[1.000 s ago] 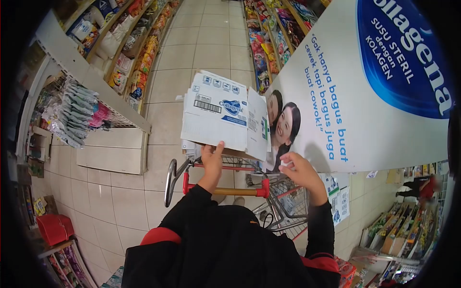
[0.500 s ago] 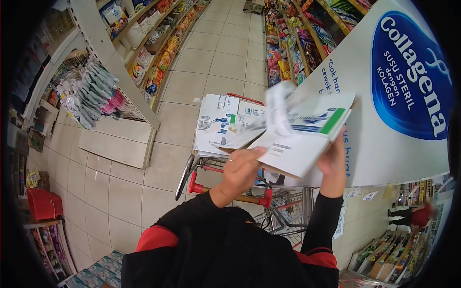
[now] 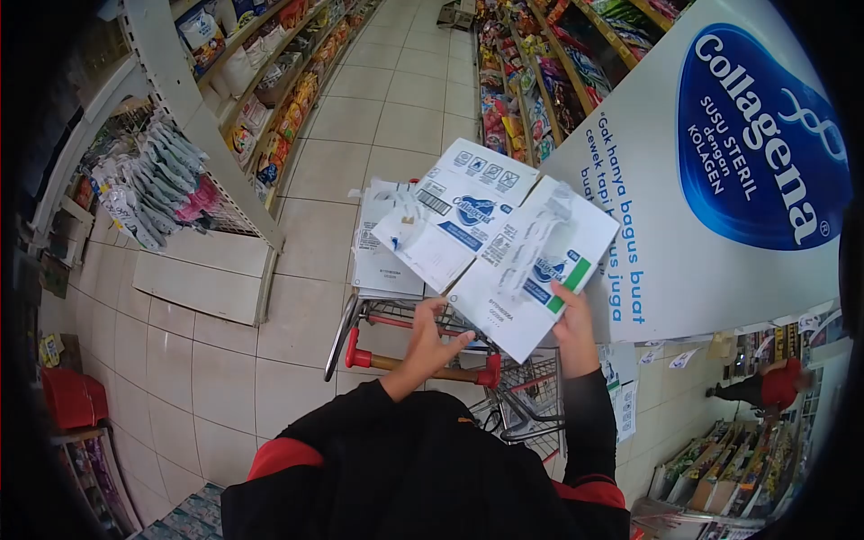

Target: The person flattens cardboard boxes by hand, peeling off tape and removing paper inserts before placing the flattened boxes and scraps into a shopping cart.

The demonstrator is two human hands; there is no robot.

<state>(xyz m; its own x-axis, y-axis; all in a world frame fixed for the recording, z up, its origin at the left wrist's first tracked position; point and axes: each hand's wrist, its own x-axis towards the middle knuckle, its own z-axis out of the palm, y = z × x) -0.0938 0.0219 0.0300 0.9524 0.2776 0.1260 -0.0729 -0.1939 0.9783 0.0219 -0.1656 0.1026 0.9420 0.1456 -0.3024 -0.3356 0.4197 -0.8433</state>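
Observation:
A flattened white cardboard box (image 3: 490,238) with blue logos is held tilted above a shopping cart (image 3: 526,387). My right hand (image 3: 571,328) grips its lower right edge. My left hand (image 3: 434,335) is just under its lower left edge, fingers apart, thumb near the cardboard. A stack of more flattened white boxes (image 3: 382,265) lies across the cart's top behind the held one. The cart's red-ended handle (image 3: 414,364) is right below my left hand.
A big white Collagena display panel (image 3: 720,180) stands close on the right. Shelves of goods (image 3: 270,90) and hanging packets (image 3: 148,184) line the left, snack shelves (image 3: 531,72) the aisle's right. A red basket (image 3: 67,396) sits low left. A person in red (image 3: 774,382) stands far right.
The cardboard has gone from the cart's stack up into both hands, swung through the air and now faces up, unfolded wider. My left hand has slipped to its lower edge.

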